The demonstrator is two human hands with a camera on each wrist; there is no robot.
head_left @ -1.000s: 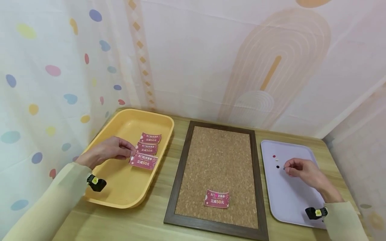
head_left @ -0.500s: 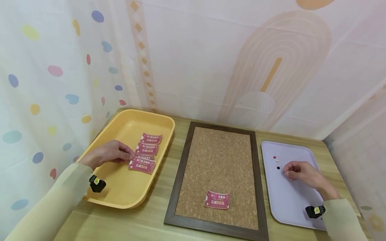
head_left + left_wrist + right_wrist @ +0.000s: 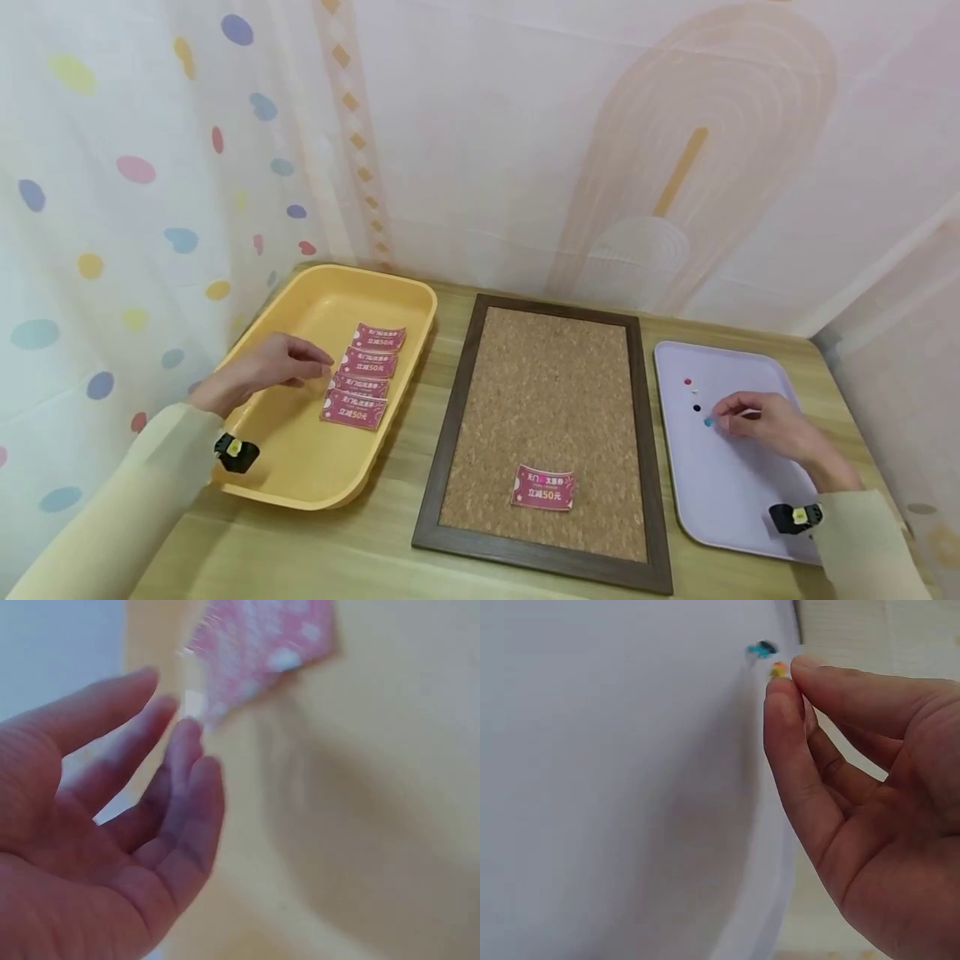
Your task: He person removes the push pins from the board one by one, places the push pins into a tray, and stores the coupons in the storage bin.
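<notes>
Inside the yellow tray, several crimson paper coupons overlap in a column; the nearest coupon lies at the bottom. My left hand hovers just left of them, fingers loosely curved and holding nothing. Its wrist view shows a gap between the fingertips and a blurred coupon. Over the lilac tray, my right hand has thumb and index finger close together, with nothing clearly seen between them. A blue pin lies just beside the fingertips. Beyond it sit a black pin, a pale pin and a red pin.
Between the trays lies a dark-framed corkboard. Another crimson coupon is on its lower part, with a bright pink dot near its top. A patterned curtain stands behind the wooden table.
My left hand drew a coupon nearer down the column, uncovering another, then let it go and moved off. The right hand shifted slightly, so the blue pin now shows.
</notes>
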